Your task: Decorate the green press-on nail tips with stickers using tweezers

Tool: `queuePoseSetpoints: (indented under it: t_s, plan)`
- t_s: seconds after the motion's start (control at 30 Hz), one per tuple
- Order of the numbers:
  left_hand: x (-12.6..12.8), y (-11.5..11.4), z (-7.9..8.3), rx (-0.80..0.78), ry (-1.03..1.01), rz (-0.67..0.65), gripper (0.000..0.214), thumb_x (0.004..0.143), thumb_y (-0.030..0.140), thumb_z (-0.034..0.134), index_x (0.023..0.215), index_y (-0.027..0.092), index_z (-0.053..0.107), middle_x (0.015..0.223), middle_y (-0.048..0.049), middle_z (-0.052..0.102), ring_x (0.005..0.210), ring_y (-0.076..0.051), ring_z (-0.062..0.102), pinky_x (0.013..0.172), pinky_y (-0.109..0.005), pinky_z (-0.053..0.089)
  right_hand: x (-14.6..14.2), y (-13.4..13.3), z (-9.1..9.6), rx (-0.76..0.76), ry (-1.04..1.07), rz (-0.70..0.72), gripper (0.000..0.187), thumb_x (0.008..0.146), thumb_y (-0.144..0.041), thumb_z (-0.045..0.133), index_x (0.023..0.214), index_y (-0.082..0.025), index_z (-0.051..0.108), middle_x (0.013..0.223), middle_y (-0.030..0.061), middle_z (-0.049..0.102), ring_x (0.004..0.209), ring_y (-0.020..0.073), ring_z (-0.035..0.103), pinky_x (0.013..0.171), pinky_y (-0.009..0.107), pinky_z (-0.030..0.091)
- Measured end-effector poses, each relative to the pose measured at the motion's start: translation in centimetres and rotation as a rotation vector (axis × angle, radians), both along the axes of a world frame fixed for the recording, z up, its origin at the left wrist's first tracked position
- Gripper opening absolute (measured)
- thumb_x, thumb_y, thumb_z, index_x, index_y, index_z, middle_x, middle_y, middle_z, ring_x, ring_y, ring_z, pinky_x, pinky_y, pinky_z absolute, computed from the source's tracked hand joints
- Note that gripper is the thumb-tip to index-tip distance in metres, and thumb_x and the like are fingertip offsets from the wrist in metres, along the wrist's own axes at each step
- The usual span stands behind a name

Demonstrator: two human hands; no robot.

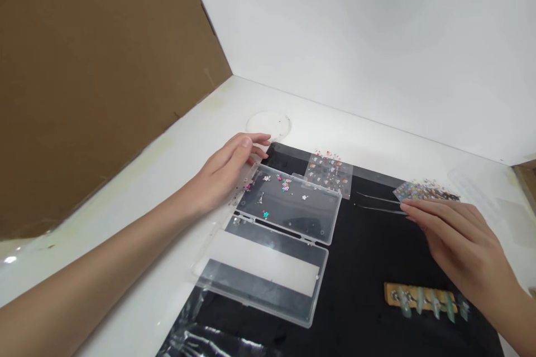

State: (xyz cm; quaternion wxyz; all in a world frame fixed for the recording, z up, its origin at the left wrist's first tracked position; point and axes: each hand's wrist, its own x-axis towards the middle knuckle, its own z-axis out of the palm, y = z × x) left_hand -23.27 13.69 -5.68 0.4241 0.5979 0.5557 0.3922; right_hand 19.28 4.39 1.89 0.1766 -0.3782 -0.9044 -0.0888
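Observation:
My right hand (456, 234) grips a pair of thin metal tweezers (379, 202) near their rear end. Their two tips point left and are apart, above the black mat. Beside the top left corner of an opened clear plastic case (336, 217) is my left hand (230, 167), its fingers loosely stretched and holding nothing visible. Small rhinestones and flower-shaped gems (286, 184) lie scattered in the case's upper half. Below my right hand, a wooden nail-tip stand (389, 293) bears several translucent green false nails (420, 300).
A sticker sheet (329, 170) lies behind the case, and a second glittery sheet (419, 189) is partly behind my right hand. A clear round dish (268, 122) sits on the white table near the back. Brown cardboard (96, 78) stands at left, under the black mat (355, 268) is white tabletop.

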Motion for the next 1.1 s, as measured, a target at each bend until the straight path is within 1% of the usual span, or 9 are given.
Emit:
queuePoseSetpoints:
  t_s: [0.13,0.23,0.33,0.43,0.5,0.77,0.93,1.1]
  plan:
    - [-0.1,0.1,-0.1,0.001,-0.01,0.0,0.064,0.111,0.074,0.041,0.141,0.027,0.071,0.138,-0.0114,0.073,0.124,-0.033,0.066,0.114,-0.057,0.05,-0.3,0.3,0.1,-0.008,0.013,-0.007,0.079,0.1,0.004,0.065,0.169,-0.031,0.052,0.131,0.0037,0.082,0.113,0.0224,0.078,0.094,0.039,0.057]
    - [0.0,0.1,0.0,0.008,-0.006,0.001,0.062,0.111,0.074,0.041,0.14,0.027,0.071,0.135,-0.0111,0.073,0.124,-0.033,0.066,0.114,-0.056,0.051,-0.4,0.3,0.2,-0.002,0.015,-0.009,0.077,0.099,0.004,0.065,0.167,-0.031,0.053,0.131,0.0038,0.081,0.113,0.0227,0.078,0.095,0.039,0.057]
    - [0.2,0.0,0.1,0.009,0.003,0.001,0.061,0.111,0.072,0.04,0.139,0.028,0.071,0.137,-0.0107,0.072,0.125,-0.032,0.066,0.113,-0.055,0.052,-0.3,0.1,0.1,0.001,0.017,-0.025,0.073,0.099,0.006,0.065,0.164,-0.028,0.057,0.132,0.0061,0.08,0.116,0.0235,0.076,0.097,0.04,0.056]
    - [0.2,-0.1,0.1,0.009,0.002,-0.006,0.061,0.111,0.072,0.04,0.139,0.028,0.071,0.14,-0.0107,0.071,0.125,-0.033,0.066,0.114,-0.056,0.052,-0.1,0.0,0.1,0.008,0.001,0.003,0.068,0.098,0.007,0.066,0.16,-0.023,0.06,0.131,0.0077,0.08,0.116,0.0236,0.074,0.098,0.04,0.054]
    - [0.1,-0.1,0.1,0.007,0.001,-0.009,0.061,0.112,0.072,0.04,0.141,0.027,0.07,0.141,-0.0113,0.071,0.126,-0.033,0.066,0.115,-0.057,0.051,-0.1,0.1,0.2,0.009,-0.008,0.018,0.067,0.099,0.007,0.065,0.159,-0.022,0.06,0.131,0.0077,0.08,0.117,0.0236,0.074,0.098,0.04,0.054]
    - [0.0,0.0,0.0,0.012,-0.002,-0.013,0.06,0.113,0.07,0.041,0.142,0.027,0.07,0.137,-0.0106,0.073,0.125,-0.032,0.066,0.115,-0.055,0.051,-0.3,0.1,0.3,-0.015,0.007,0.004,0.079,0.1,0.003,0.064,0.17,-0.031,0.051,0.133,0.0042,0.081,0.117,0.0243,0.076,0.098,0.041,0.056]
    - [0.0,-0.1,0.2,0.007,0.002,-0.008,0.064,0.112,0.073,0.04,0.143,0.026,0.07,0.138,-0.0119,0.073,0.125,-0.033,0.066,0.114,-0.057,0.051,-0.4,0.2,0.6,-0.021,0.002,0.0,0.082,0.102,0.002,0.063,0.173,-0.035,0.046,0.131,0.0021,0.082,0.114,0.024,0.077,0.096,0.042,0.056]
    - [0.0,-0.2,0.1,0.002,0.002,-0.004,0.061,0.112,0.072,0.041,0.142,0.028,0.071,0.138,-0.0113,0.073,0.126,-0.034,0.066,0.116,-0.058,0.05,-0.5,0.5,1.4,-0.023,-0.039,0.029,0.078,0.104,-0.001,0.06,0.174,-0.033,0.044,0.131,0.0013,0.082,0.113,0.0245,0.077,0.093,0.043,0.056]
